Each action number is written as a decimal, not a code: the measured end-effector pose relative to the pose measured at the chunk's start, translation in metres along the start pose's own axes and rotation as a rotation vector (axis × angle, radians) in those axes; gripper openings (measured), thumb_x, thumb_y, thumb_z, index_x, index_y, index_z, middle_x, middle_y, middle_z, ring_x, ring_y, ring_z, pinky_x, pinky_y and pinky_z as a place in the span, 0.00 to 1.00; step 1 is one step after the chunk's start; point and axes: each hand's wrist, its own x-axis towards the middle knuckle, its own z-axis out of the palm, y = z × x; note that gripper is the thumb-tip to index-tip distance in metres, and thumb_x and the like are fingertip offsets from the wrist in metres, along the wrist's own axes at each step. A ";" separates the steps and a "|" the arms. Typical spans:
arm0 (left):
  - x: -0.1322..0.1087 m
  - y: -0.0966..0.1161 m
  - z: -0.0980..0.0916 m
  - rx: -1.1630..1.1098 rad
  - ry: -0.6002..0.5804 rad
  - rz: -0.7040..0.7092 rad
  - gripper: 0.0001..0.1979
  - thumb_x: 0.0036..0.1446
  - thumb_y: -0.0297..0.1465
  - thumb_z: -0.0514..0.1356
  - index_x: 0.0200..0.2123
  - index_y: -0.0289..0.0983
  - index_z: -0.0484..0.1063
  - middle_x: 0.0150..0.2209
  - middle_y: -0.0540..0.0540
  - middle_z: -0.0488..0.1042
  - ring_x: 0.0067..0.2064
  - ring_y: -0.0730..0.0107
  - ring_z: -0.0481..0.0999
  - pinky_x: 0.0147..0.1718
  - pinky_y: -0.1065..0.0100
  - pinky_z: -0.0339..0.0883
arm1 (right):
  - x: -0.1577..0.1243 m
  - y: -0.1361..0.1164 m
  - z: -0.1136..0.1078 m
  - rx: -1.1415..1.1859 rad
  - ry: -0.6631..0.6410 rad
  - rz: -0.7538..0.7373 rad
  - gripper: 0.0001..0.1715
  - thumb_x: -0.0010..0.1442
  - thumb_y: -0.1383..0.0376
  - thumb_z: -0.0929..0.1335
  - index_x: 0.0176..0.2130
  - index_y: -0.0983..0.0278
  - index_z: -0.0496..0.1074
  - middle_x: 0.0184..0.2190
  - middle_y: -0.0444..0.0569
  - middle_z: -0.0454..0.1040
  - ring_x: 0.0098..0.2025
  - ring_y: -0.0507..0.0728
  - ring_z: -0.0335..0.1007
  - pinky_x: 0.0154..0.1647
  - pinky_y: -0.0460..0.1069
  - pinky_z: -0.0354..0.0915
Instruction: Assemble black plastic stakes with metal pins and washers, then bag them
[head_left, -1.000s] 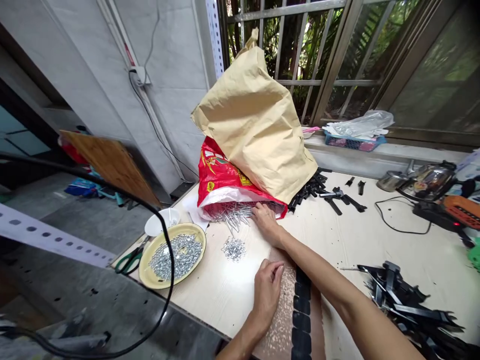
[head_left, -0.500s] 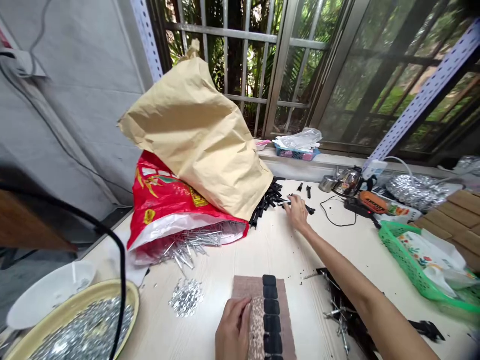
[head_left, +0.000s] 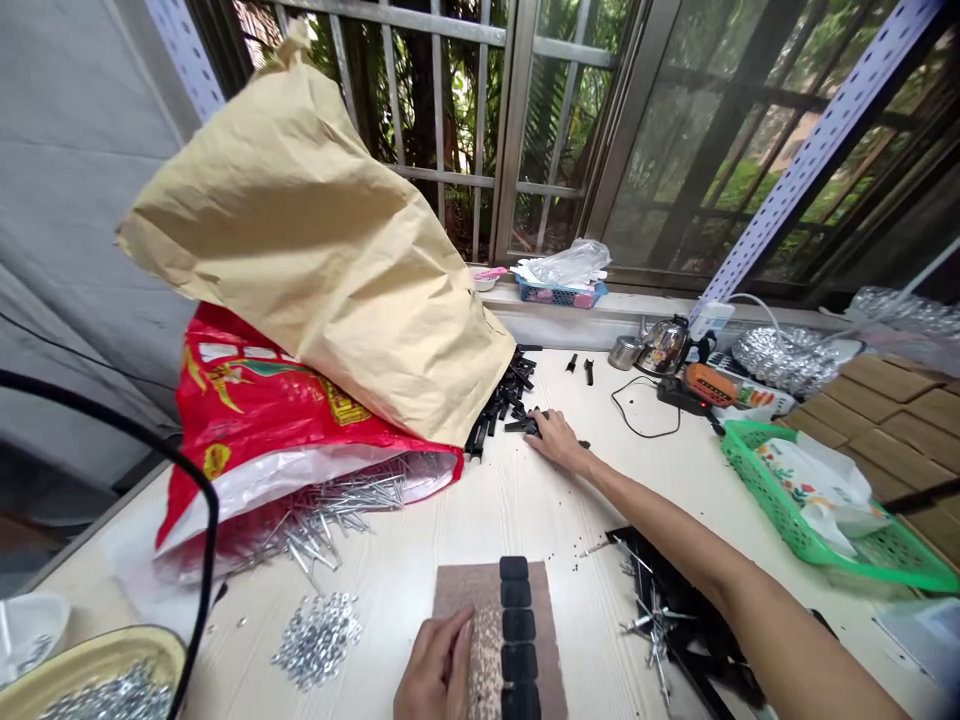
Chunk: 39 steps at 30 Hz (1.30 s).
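Note:
My right hand [head_left: 553,438] reaches to the far side of the table, its fingers closed around a black plastic part [head_left: 523,425] beside the pile of black parts [head_left: 496,405]. At the bottom, my left hand [head_left: 437,662] rests on the left part of a brown board [head_left: 551,620], thumb and fingers pressed together; whether anything is between them is hidden. A column of black rounded pads [head_left: 517,625] lies on that board. Small silver metal pieces [head_left: 319,638] form a heap to the left of my left hand.
A red bag [head_left: 247,400] spills silver rods beneath a large paper sack [head_left: 322,240]. At the lower left is a yellow bowl [head_left: 161,645]. Black parts with silver rods [head_left: 656,610] lie under my right forearm. A green basket [head_left: 795,510], kettle [head_left: 664,345] and cartons [head_left: 870,430] stand right.
The view has shifted right. My right hand has moved slightly nearer the black pile and now grips a black part. My left hand stays on the board.

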 end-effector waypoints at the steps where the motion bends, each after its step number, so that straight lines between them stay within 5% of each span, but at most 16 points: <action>1: 0.000 0.001 -0.002 0.014 -0.027 0.010 0.18 0.57 0.45 0.54 0.39 0.42 0.77 0.33 0.44 0.75 0.30 0.66 0.75 0.29 0.69 0.70 | -0.011 -0.004 0.001 0.024 0.016 -0.022 0.26 0.55 0.61 0.68 0.54 0.60 0.64 0.44 0.55 0.64 0.49 0.63 0.58 0.48 0.56 0.57; 5: -0.003 0.008 -0.009 0.056 -0.072 0.017 0.17 0.58 0.42 0.53 0.40 0.41 0.77 0.37 0.44 0.75 0.36 0.64 0.76 0.34 0.66 0.71 | -0.044 -0.015 -0.005 0.140 0.075 -0.075 0.23 0.53 0.69 0.67 0.50 0.61 0.67 0.37 0.49 0.62 0.40 0.56 0.61 0.43 0.50 0.60; 9: 0.008 0.032 -0.009 0.079 -0.051 0.120 0.16 0.60 0.39 0.52 0.43 0.39 0.75 0.39 0.43 0.73 0.40 0.63 0.75 0.38 0.63 0.71 | -0.063 -0.027 -0.015 0.231 0.143 -0.087 0.22 0.53 0.69 0.66 0.49 0.61 0.66 0.38 0.49 0.62 0.40 0.56 0.62 0.42 0.50 0.61; 14: 0.058 0.066 0.015 0.214 0.048 0.455 0.17 0.61 0.32 0.52 0.52 0.39 0.68 0.46 0.39 0.71 0.49 0.57 0.70 0.47 0.55 0.66 | -0.089 -0.061 -0.023 0.367 0.156 -0.321 0.27 0.50 0.73 0.66 0.50 0.57 0.66 0.42 0.49 0.61 0.43 0.57 0.63 0.45 0.52 0.63; 17: 0.086 0.069 0.036 0.276 0.037 0.519 0.20 0.59 0.29 0.53 0.55 0.35 0.63 0.49 0.35 0.70 0.52 0.53 0.67 0.51 0.49 0.62 | -0.102 -0.081 -0.027 0.420 0.134 -0.457 0.34 0.49 0.75 0.66 0.54 0.55 0.63 0.46 0.50 0.61 0.48 0.58 0.62 0.48 0.54 0.62; 19: 0.098 0.064 0.044 0.194 0.009 0.465 0.18 0.59 0.30 0.53 0.53 0.34 0.64 0.46 0.36 0.71 0.49 0.54 0.70 0.49 0.50 0.64 | -0.106 -0.089 -0.029 0.491 0.151 -0.441 0.41 0.46 0.74 0.67 0.58 0.56 0.57 0.48 0.51 0.61 0.49 0.59 0.62 0.49 0.55 0.62; 22: 0.108 0.056 0.045 -0.037 -0.016 0.256 0.13 0.59 0.34 0.53 0.45 0.36 0.67 0.41 0.39 0.73 0.43 0.59 0.73 0.44 0.55 0.67 | -0.104 -0.093 -0.031 0.830 0.165 -0.201 0.47 0.43 0.70 0.69 0.61 0.60 0.52 0.44 0.48 0.67 0.40 0.55 0.66 0.43 0.52 0.65; 25: 0.114 0.053 0.036 -0.340 -0.098 -0.130 0.14 0.59 0.39 0.53 0.40 0.34 0.65 0.32 0.44 0.73 0.31 0.68 0.75 0.34 0.62 0.69 | -0.098 -0.094 -0.032 1.365 0.052 0.117 0.32 0.45 0.64 0.70 0.50 0.65 0.63 0.29 0.42 0.68 0.25 0.49 0.63 0.26 0.46 0.63; 27: 0.114 0.056 0.030 -0.533 -0.196 -0.286 0.15 0.56 0.41 0.56 0.38 0.34 0.64 0.31 0.44 0.74 0.29 0.71 0.75 0.32 0.66 0.67 | -0.092 -0.098 -0.034 1.556 -0.034 0.195 0.18 0.47 0.60 0.70 0.38 0.66 0.67 0.23 0.42 0.67 0.21 0.48 0.60 0.21 0.44 0.60; 32: 0.105 0.071 0.023 -0.801 -0.465 -0.273 0.24 0.42 0.40 0.68 0.40 0.33 0.69 0.33 0.44 0.75 0.31 0.71 0.75 0.29 0.72 0.64 | -0.086 -0.118 -0.034 1.674 -0.078 0.185 0.12 0.47 0.60 0.70 0.29 0.66 0.67 0.19 0.41 0.65 0.19 0.46 0.58 0.20 0.43 0.60; 39: 0.099 0.073 0.016 -0.840 -0.539 -0.382 0.21 0.40 0.37 0.70 0.35 0.33 0.69 0.27 0.46 0.74 0.28 0.69 0.74 0.28 0.67 0.69 | -0.086 -0.139 -0.026 1.696 0.038 0.204 0.16 0.48 0.58 0.69 0.35 0.67 0.71 0.20 0.41 0.68 0.20 0.47 0.61 0.18 0.43 0.59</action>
